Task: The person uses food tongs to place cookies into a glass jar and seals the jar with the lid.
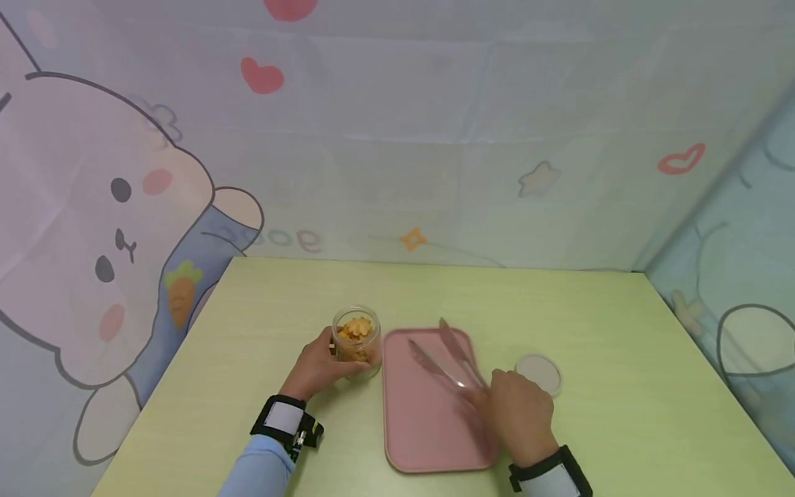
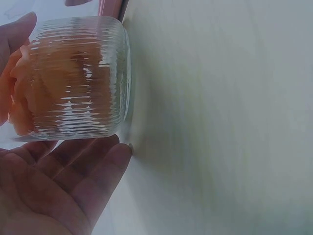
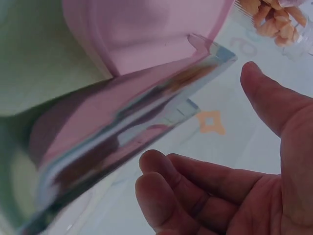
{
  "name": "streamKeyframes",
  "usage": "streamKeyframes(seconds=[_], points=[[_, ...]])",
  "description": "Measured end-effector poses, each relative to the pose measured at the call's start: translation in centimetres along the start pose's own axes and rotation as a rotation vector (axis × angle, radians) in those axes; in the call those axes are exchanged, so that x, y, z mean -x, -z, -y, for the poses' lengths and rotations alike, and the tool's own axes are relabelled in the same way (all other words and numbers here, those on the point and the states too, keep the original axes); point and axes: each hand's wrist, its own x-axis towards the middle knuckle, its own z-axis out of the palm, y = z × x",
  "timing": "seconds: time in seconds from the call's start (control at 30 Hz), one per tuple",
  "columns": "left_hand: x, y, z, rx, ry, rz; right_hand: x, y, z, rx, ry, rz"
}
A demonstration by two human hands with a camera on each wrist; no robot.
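A ribbed glass jar [image 2: 83,78] of orange-brown snack pieces [image 1: 357,328] stands on the table left of the pink tray [image 1: 428,428]. My left hand [image 1: 323,362] holds it from the left side, thumb in front and fingers around the far side. Metal tongs [image 1: 456,355] slant over the tray, their two ends apart and pointing to the far left. Over the tray's right edge, my right hand [image 1: 518,414] hides the tongs' near end. In the right wrist view its thumb and loosely bent fingers [image 3: 156,196] stand apart, with a gap to the tongs.
A round whitish lid [image 1: 539,374] lies on the table [image 1: 652,414] just right of the tray, close to my right hand. A printed cloth [image 1: 404,138] hangs behind the table's far edge, and another covers the right side.
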Motion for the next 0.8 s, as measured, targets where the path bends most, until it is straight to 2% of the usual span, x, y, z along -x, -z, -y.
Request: streamKeyframes(seconds=[0.27, 0.67, 0.8], points=[[0.1, 0.0, 0.0, -0.001, 0.002, -0.002, -0.6, 0.9, -0.8, -0.027, -0.033, 0.007], [0.1, 0.0, 0.0, 0.0, 0.004, -0.001, -1.5, 1.2, -2.4, 0.006, -0.035, -0.062], [0.1, 0.1, 0.0, 0.003, 0.0, 0.0, -1.9, 1.4, -2.9, 0.002, -0.045, -0.059]])
